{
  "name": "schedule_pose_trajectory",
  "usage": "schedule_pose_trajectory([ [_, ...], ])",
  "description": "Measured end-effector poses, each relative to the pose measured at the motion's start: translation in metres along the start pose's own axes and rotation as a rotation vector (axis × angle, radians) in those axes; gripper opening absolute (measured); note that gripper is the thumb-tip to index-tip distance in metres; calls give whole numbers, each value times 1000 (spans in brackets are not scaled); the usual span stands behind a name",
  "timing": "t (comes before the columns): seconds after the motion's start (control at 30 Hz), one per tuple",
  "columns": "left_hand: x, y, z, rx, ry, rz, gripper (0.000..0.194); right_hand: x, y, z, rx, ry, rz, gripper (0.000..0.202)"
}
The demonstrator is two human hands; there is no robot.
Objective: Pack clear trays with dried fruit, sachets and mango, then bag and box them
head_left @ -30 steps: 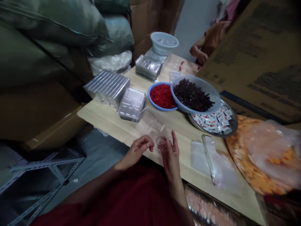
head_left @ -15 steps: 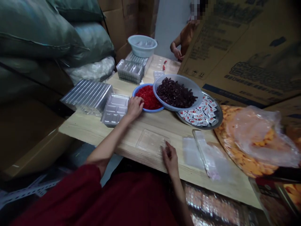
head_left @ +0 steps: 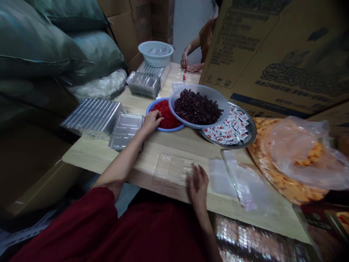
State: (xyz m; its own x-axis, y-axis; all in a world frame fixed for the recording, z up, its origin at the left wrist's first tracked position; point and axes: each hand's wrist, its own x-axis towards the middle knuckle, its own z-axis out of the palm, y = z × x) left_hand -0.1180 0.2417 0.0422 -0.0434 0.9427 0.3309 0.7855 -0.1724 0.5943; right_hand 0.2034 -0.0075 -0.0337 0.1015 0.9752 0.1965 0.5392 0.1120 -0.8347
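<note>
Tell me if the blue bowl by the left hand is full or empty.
Not empty: red pieces cover the visible inside of the blue bowl. How deep, I cannot tell.

The translucent bowl [head_left: 218,96] partly hides the blue bowl [head_left: 170,130], and the carton [head_left: 272,51] partly hides the co-worker [head_left: 206,38].

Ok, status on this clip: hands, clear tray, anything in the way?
Left hand at red pieces in blue bowl, grip unclear. Right hand open at right edge of clear tray. Tray flat on table. Larger bowl overlaps blue bowl's right side.
</note>
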Motion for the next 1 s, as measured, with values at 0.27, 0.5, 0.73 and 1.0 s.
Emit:
schedule_pose_trajectory([
  [0.27,16,7,13,230,-265,34,16,3,13,-13,204,72,26,30],
  [0.5,20,11,13,175,-221,87,19,0,18,-15,233,84,36,27],
  [0.73,13,26,33,84,-215,16,18,5,22,-12,210,107,13,24],
  [1.0,18,26,12,-248,88,-106,10,2,25,-8,215,119,-4,24],
])
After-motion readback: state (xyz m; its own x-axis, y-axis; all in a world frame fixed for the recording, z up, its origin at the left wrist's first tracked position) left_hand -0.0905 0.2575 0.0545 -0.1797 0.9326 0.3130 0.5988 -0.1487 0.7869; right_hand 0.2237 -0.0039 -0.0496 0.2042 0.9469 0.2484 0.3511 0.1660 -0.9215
